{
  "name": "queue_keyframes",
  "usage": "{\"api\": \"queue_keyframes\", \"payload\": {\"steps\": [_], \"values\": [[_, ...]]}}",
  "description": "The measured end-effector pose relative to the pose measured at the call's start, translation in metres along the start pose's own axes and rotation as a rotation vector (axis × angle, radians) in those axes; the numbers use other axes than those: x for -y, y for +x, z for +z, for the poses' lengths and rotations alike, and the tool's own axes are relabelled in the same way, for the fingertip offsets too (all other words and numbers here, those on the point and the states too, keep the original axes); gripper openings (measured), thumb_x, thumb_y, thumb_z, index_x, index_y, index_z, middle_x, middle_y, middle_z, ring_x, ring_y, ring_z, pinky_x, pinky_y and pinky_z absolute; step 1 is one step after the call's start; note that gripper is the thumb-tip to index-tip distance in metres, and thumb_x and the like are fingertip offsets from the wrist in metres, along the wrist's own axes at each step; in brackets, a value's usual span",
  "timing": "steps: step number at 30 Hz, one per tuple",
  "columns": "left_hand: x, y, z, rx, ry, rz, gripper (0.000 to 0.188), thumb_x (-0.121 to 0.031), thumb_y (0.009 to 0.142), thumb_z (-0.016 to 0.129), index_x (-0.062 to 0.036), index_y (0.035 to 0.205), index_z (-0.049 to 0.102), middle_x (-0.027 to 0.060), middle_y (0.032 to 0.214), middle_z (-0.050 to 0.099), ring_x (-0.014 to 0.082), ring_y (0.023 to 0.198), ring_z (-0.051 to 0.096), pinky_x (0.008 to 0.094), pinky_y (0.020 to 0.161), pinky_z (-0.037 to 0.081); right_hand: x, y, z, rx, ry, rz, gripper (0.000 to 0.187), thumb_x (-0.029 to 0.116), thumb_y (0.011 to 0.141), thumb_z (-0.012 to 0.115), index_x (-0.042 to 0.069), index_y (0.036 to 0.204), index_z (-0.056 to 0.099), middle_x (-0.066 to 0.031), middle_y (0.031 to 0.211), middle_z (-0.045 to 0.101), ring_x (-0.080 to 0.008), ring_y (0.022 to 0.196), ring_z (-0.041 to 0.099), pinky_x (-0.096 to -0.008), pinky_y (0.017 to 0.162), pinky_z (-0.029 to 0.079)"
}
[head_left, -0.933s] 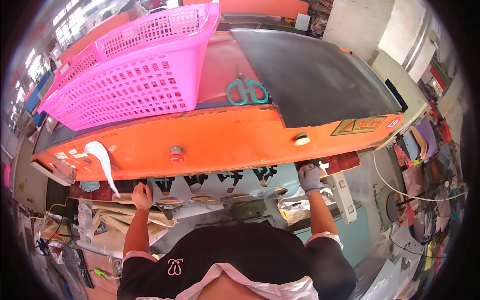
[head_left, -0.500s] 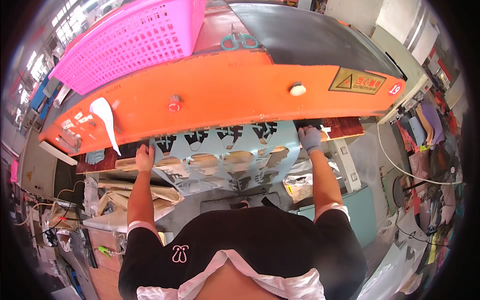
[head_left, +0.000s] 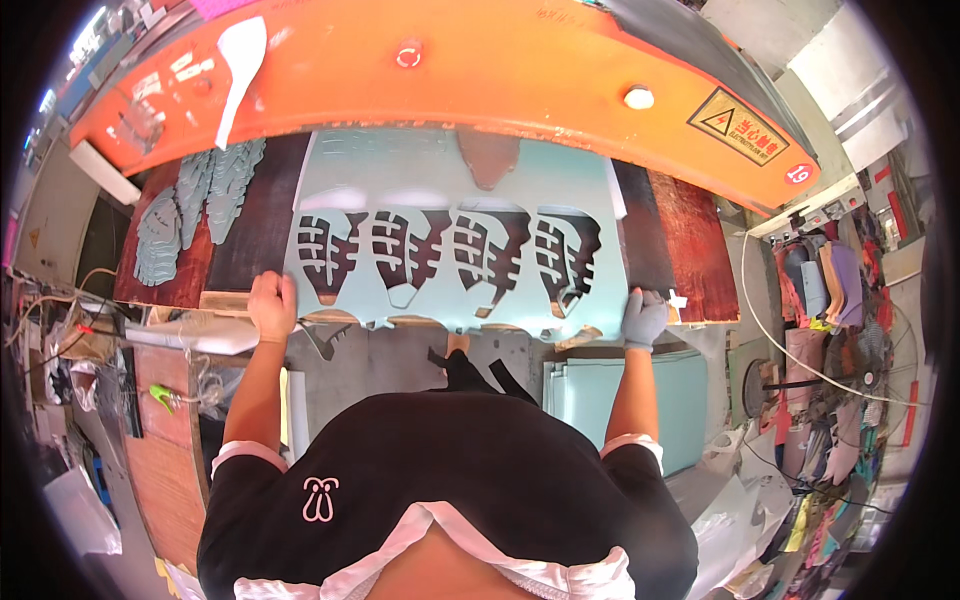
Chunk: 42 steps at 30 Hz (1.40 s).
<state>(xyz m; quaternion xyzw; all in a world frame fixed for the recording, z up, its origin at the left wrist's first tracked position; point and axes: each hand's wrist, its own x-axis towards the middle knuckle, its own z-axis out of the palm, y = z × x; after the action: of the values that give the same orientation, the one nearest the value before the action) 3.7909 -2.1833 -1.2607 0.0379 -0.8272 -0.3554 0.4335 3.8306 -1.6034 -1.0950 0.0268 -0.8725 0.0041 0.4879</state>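
A wide dark-red and black cutting board (head_left: 690, 230) lies below the orange press beam. Across its middle stretches a light blue-green sheet (head_left: 340, 170), with a row of cut-out openings along its near part. My bare left hand (head_left: 272, 305) is closed over the board's front edge, just left of the sheet. Wearing a grey glove, my right hand (head_left: 645, 320) is closed at the same edge, right of the sheet's corner. The fingertips of both hands are hidden. A brown tapering flat piece (head_left: 488, 158) rests on the sheet, partly under the beam. Stacked blue-green cut pieces (head_left: 160, 240) lie on the board's left.
The orange press beam (head_left: 520, 70) spans the far side, with a white shoehorn-shaped piece (head_left: 240, 75) on its front. A stack of blue-green sheets (head_left: 630, 405) stands below the board near my right forearm. At the right, a white cable (head_left: 775, 345) curves past hanging coloured scraps (head_left: 845, 280).
The board and sheet have come out toward me from under the beam, with both hands at the front edge. The cut stacks and brown piece now show. The view has shifted too.
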Motion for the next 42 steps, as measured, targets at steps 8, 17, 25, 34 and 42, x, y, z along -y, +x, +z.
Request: {"api": "queue_keyframes", "payload": {"steps": [8, 17, 25, 34, 42], "values": [[-0.010, -0.103, -0.080, 0.012, -0.050, 0.062, 0.024, -0.008, 0.080, 0.057, -0.0045, 0.062, 0.041, 0.0115, 0.060, 0.043, 0.0317, 0.059, 0.045, 0.0426, 0.053, 0.035, 0.014, -0.097, -0.086, 0.118, -0.021, 0.121, 0.027, 0.017, 0.082, 0.051, 0.001, 0.061, 0.056, -0.0164, 0.063, 0.055, -0.0344, 0.061, 0.053, -0.0440, 0.056, 0.040], [-0.046, -0.119, -0.109, 0.103, -0.069, 0.094, 0.027, -0.007, 0.073, 0.063, -0.0023, 0.098, 0.053, 0.0179, 0.108, 0.054, 0.0357, 0.100, 0.050, 0.0434, 0.086, 0.040, 0.102, -0.055, -0.065, 0.072, 0.202, 0.070, 0.037, 0.028, 0.080, 0.066, 0.003, 0.105, 0.057, -0.0156, 0.101, 0.057, -0.0333, 0.097, 0.054, -0.0413, 0.085, 0.044], [-0.179, -0.069, 0.021, 0.395, -0.240, 0.477, 0.037, -0.012, 0.079, 0.058, -0.0032, 0.114, 0.050, 0.0153, 0.123, 0.050, 0.0309, 0.123, 0.041, 0.0466, 0.101, 0.029, 0.271, -0.001, 0.009, 0.638, -0.040, 0.107, 0.078, 0.059, 0.068, 0.065, 0.005, 0.122, 0.047, -0.0169, 0.126, 0.046, -0.0384, 0.102, 0.051, -0.0435, 0.085, 0.044], [-0.184, -0.073, 0.036, 0.416, -0.182, 0.463, 0.033, -0.014, 0.079, 0.059, -0.0042, 0.110, 0.051, 0.0127, 0.123, 0.051, 0.0301, 0.123, 0.041, 0.0484, 0.102, 0.028, 0.278, 0.013, -0.003, 0.718, 0.032, 0.225, 0.084, 0.051, 0.066, 0.068, 0.006, 0.132, 0.041, -0.0182, 0.136, 0.039, -0.0387, 0.108, 0.050, -0.0437, 0.090, 0.043], [-0.185, -0.072, 0.036, 0.401, -0.203, 0.449, 0.029, -0.014, 0.078, 0.059, -0.0055, 0.106, 0.055, 0.0102, 0.124, 0.051, 0.0284, 0.122, 0.042, 0.0488, 0.100, 0.030, 0.190, 0.024, -0.018, 0.438, 0.726, 0.443, 0.079, 0.035, 0.060, 0.076, 0.001, 0.125, 0.048, -0.0211, 0.127, 0.045, -0.0351, 0.105, 0.052, -0.0395, 0.088, 0.046]]}}
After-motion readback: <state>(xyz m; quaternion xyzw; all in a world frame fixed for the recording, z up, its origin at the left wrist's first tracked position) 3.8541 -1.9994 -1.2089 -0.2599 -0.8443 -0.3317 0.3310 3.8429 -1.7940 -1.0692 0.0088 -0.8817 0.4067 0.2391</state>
